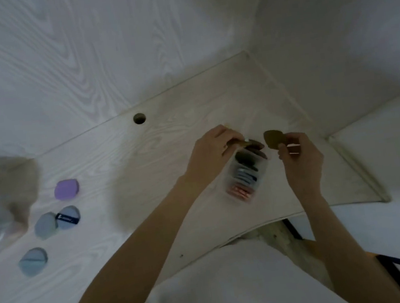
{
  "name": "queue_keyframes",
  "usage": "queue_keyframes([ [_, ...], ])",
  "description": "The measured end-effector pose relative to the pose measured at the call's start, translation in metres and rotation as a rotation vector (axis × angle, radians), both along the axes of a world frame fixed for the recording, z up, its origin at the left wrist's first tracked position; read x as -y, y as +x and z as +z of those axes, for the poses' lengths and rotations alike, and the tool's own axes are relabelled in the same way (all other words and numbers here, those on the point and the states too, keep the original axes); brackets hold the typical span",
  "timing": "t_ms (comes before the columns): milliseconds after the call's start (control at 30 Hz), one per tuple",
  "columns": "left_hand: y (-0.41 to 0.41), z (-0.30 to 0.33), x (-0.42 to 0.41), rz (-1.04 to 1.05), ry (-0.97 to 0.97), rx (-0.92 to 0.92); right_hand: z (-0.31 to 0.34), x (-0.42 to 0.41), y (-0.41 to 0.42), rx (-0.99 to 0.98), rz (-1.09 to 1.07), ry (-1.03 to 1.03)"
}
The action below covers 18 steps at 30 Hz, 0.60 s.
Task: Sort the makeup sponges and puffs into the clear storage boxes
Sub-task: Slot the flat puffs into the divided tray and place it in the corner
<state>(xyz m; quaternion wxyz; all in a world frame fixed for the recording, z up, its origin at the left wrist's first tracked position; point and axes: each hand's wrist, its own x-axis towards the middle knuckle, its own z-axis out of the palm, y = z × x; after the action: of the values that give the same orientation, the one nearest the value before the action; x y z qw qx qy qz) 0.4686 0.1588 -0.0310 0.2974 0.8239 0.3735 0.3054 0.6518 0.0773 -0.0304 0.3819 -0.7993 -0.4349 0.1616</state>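
The right hand pinches a brown puff upright beside the clear box, apparently ready to file it, while the left hand grips another puff at the rim.

text: none legible | only mark: pale lettering on dark band of blue puff, lower left of frame | too blurred to read
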Motion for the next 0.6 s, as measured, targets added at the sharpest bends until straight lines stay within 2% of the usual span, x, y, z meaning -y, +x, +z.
queue_keyframes([
  [133, 0.076, -0.001, -0.027, -0.049, 0.019, -0.114, -0.005, -0.015, 0.052, -0.012, -0.049, -0.009],
  [233, 0.099, -0.018, -0.043, -0.11, -0.035, -0.294, -0.02, -0.025, 0.068, -0.054, -0.043, -0.021],
  [300, 0.099, -0.029, -0.046, -0.17, -0.05, -0.432, -0.029, -0.03, 0.071, -0.146, -0.037, -0.03],
  [400, 0.088, -0.04, -0.042, -0.224, 0.046, -0.507, -0.034, -0.041, 0.067, -0.376, -0.003, -0.011],
  [500, 0.066, -0.041, -0.033, -0.154, 0.081, -0.522, -0.035, -0.058, 0.057, -0.466, 0.094, -0.004],
  [600, 0.033, -0.042, -0.025, 0.012, 0.097, -0.538, -0.037, -0.078, 0.033, -0.491, 0.242, -0.032],
])
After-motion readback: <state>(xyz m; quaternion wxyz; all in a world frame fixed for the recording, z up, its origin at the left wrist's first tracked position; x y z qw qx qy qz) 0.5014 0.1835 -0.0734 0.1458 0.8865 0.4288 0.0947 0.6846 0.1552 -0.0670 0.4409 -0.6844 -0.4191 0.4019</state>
